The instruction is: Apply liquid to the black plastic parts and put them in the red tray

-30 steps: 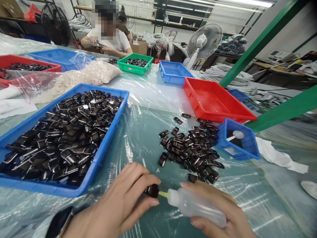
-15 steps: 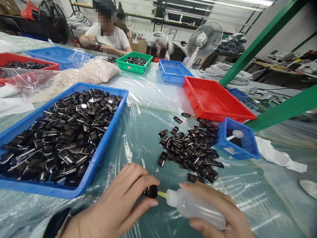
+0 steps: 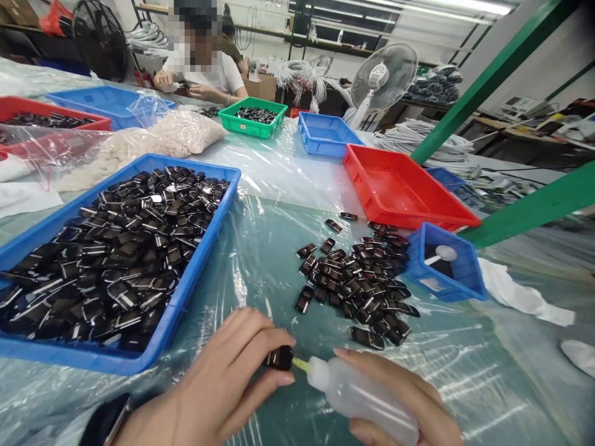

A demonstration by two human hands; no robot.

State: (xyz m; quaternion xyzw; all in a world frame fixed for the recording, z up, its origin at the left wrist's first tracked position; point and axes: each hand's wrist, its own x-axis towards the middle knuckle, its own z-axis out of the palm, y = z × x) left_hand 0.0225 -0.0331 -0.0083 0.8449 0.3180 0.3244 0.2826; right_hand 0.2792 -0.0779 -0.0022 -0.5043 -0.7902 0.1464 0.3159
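Left hand: fingers closed on a small glossy black part, pinched at the fingertips just above the table; a dark watch sits on the wrist.
Right hand: wrapped around a translucent squeeze bottle, which lies nearly level, pointing toward the left hand.
Bottle tip: the yellow nozzle reaches the edge of the black part; whether it touches cannot be told for sure.
Black part: between the two hands, at the left fingertips, just left of the nozzle.
Loose pile: many like black parts spread on the plastic sheet, just beyond the grip and slightly to the right.
Large blue tray: beyond and left of the left hand, heaped with the same black parts.
Small blue bin: right of the pile, touching its edge, with a white round piece inside.
Red tray: farther beyond the pile.
Table cover: clear plastic sheet over a green surface, under both hands.
Far side: another person sits well beyond the grip, hands busy near a green tray.
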